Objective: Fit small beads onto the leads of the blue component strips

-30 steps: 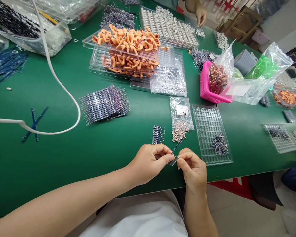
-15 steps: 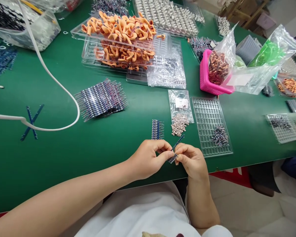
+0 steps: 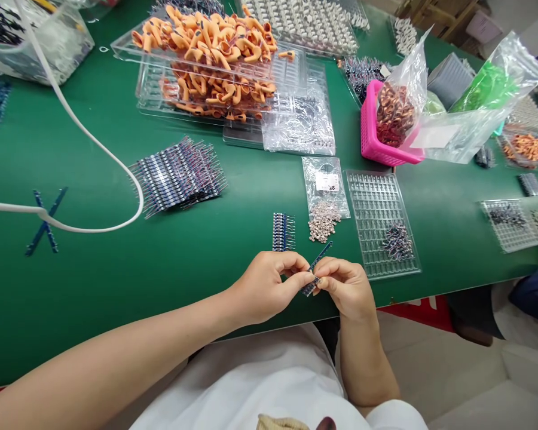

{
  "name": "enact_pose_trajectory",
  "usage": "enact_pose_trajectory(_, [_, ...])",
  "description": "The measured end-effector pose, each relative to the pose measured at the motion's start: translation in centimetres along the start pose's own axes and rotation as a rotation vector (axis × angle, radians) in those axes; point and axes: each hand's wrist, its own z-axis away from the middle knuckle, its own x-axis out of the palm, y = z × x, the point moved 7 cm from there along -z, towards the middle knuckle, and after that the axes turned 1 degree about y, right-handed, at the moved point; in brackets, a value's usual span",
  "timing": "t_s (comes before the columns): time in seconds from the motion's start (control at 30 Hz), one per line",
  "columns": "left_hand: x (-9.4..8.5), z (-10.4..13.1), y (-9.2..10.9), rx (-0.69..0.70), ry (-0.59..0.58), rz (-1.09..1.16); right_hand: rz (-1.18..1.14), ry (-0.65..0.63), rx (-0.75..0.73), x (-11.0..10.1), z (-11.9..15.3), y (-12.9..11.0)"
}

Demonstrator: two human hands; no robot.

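Note:
My left hand [image 3: 271, 286] is closed, with thumb and fingers pinching a narrow blue strip [image 3: 321, 254] that slants up and to the right. Small dark and silvery parts show along the strip's lower end. Against that end, the fingertips of my right hand [image 3: 347, 288] are pressed together; whatever is between them is too small to make out. Just beyond the left hand lies a row of blue strips with wire leads [image 3: 284, 232]. Tiny pale metal-looking pieces [image 3: 324, 222] spill from a labelled clear bag [image 3: 321, 170] beyond the hands.
Right of the bag, a clear ribbed tray [image 3: 370, 209] carries a small heap of wired parts [image 3: 398, 241]. Stacked trays of orange earpiece-shaped shells [image 3: 215, 45] stand behind. A bundle of strips [image 3: 179, 178], a white cable [image 3: 87, 134] and a pink basket [image 3: 371, 140] share the green table.
The whole view has shifted slightly, so the table items appear a little further left and higher. Both hands keep nearly the same pose at the strip.

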Motion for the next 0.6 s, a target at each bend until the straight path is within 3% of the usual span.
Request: enact_pose_trajectory(0.6, [0.05,0.14,0.27,0.06,0.009,-0.018,-0.02,-0.002,-0.051,0.14,0.06,-0.13])
